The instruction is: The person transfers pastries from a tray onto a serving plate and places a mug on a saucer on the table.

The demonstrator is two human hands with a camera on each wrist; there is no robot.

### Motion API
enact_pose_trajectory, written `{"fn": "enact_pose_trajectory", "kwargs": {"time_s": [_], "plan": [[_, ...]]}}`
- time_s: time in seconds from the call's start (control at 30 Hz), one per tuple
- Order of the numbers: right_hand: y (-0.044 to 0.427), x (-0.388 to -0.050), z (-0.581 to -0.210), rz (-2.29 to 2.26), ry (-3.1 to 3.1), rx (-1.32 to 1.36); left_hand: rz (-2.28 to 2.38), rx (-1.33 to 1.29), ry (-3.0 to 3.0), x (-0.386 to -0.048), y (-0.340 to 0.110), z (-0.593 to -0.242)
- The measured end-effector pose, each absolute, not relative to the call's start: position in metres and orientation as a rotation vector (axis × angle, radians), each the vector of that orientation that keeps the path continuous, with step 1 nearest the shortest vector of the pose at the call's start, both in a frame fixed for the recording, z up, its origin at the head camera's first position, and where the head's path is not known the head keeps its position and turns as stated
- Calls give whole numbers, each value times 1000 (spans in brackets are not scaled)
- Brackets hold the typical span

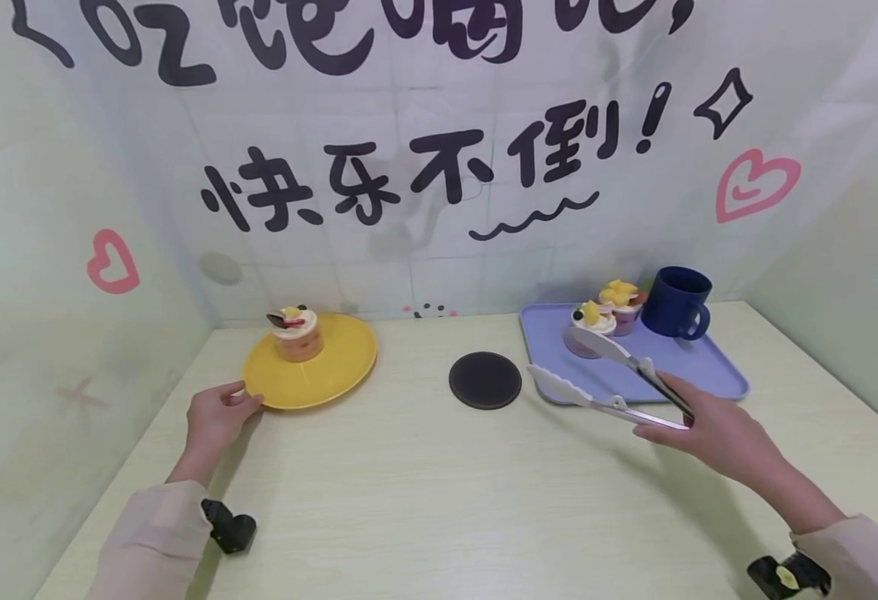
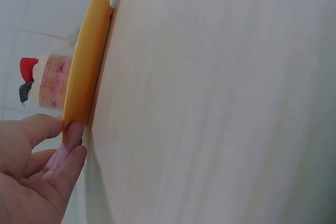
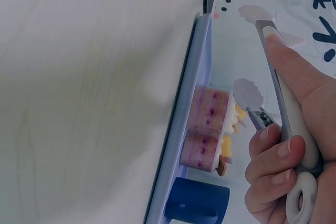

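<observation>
The right hand (image 1: 731, 437) grips spread tongs (image 1: 569, 389) near two cakes (image 1: 592, 317) on the tray (image 1: 697, 360), frame right; the left hand (image 1: 217, 417) pinches the plate (image 1: 348, 358) at left, bearing one cake (image 1: 299, 340). Pickup seems in hand, calling for tongs astride a cake.

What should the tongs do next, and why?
Maybe the right hand should lower the tongs around the left cake on the tray: they're spread, hold nothing and hang near its top. The left hand pinches the plate, which has one cake and bare space.
</observation>
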State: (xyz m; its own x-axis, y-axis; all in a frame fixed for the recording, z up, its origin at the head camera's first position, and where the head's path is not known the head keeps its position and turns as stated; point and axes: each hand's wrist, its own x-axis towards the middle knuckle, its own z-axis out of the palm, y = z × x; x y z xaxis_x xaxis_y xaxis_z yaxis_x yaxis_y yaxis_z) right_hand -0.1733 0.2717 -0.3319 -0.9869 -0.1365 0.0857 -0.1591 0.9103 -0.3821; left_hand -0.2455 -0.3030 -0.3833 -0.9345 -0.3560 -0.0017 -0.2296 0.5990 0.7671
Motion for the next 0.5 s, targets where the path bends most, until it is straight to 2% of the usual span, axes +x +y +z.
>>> {"fn": "enact_pose_trajectory", "kwargs": {"time_s": [0.5], "plan": [[288, -165, -338, 606, -2999, 201, -1264, 462, -2689, -244, -302, -381]]}}
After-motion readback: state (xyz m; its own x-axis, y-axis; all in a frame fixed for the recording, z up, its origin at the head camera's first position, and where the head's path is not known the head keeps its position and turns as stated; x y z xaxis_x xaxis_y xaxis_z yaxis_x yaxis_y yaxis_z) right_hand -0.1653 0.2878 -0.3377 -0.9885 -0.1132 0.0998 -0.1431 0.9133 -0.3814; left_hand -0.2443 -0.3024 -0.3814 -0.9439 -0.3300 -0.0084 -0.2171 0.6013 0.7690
